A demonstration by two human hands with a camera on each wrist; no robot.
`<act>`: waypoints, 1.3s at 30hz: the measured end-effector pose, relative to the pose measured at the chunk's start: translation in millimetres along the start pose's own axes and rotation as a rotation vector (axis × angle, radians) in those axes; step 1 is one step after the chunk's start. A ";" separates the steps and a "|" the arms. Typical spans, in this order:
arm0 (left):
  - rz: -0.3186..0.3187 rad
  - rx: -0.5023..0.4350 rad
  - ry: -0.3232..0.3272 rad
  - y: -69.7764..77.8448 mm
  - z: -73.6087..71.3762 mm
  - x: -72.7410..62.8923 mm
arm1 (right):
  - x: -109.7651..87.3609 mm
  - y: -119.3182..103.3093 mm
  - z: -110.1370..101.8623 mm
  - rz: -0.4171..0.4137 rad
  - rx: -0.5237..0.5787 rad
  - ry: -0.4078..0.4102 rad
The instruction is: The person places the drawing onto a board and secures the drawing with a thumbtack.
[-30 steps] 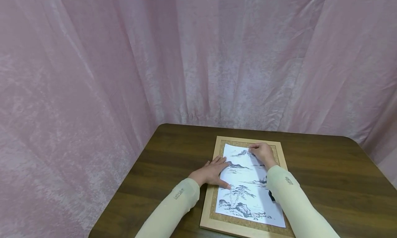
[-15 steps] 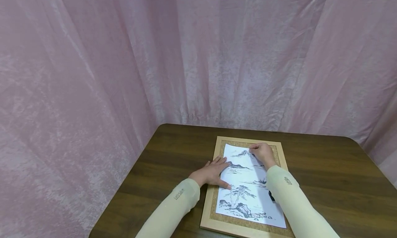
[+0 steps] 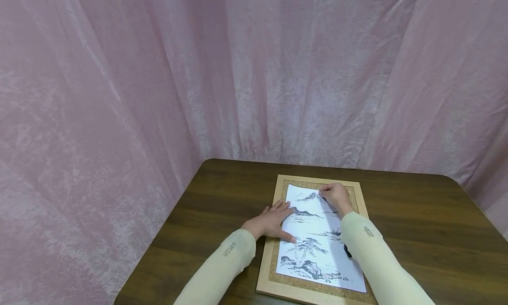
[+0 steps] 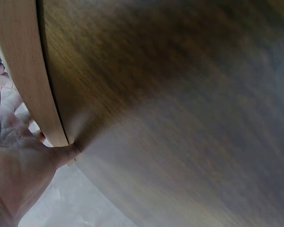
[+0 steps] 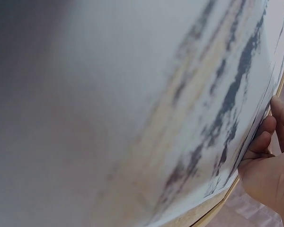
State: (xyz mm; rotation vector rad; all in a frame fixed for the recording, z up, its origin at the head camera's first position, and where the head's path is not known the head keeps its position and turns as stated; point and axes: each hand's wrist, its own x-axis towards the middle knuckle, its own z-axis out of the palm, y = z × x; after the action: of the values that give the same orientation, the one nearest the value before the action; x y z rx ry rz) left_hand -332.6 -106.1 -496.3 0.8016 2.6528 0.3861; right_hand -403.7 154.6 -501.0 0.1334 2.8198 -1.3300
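Note:
A white sheet of paper [image 3: 313,225] with an ink landscape of mountains, a tree and rocks lies flat on a cork board [image 3: 282,191] in a pale wooden frame. My left hand [image 3: 270,220] rests spread across the board's left rail, its fingertips and thumb on the paper's left side. At the sheet's top right, my right hand [image 3: 337,197] bends down with fingertips close together, touching the paper near its upper edge. Curled fingers of the right hand [image 5: 270,161] show in the right wrist view. Whether something small sits between those fingertips is hidden.
The framed board lies on a dark brown wooden table [image 3: 222,194]. Pink velvet curtains [image 3: 254,75] hang behind and to the left of it. A small black item [image 3: 347,251] shows beside the right sleeve [image 3: 369,241], over the paper.

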 end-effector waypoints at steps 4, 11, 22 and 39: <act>-0.003 0.006 -0.001 0.4 0.1 -0.2 | -0.6 0.4 -0.4 -0.009 0.001 -0.001; -0.005 -0.001 -0.002 0.8 0.0 0.1 | -3.0 -3.7 -1.3 -0.015 -0.036 0.017; -0.008 -0.010 -0.008 1.0 0.1 0.2 | -4.9 -10.4 1.2 -0.050 -0.150 0.061; -0.014 0.013 -0.012 5.4 -2.1 -3.8 | -13.3 -11.4 -1.5 -0.007 -0.176 0.088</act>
State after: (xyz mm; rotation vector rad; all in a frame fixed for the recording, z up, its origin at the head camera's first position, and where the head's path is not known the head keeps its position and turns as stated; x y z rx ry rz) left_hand -327.9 -104.3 -491.6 0.7867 2.6506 0.3602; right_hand -391.4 147.6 -490.5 0.1820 2.9959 -1.0964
